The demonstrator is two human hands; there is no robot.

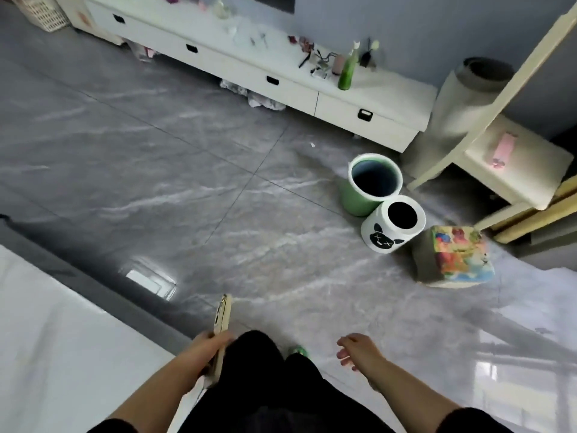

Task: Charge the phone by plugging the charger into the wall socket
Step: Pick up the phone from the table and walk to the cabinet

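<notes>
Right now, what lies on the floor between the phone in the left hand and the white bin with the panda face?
Nothing: in the head view, only bare grey tiled floor lies between the phone in the left hand and the white bin.

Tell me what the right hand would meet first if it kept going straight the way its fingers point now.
The right hand is empty, its fingers aimed left and slightly down toward the person's dark trouser leg. It would likely meet that leg first, though depth is unclear from this one view.
</notes>
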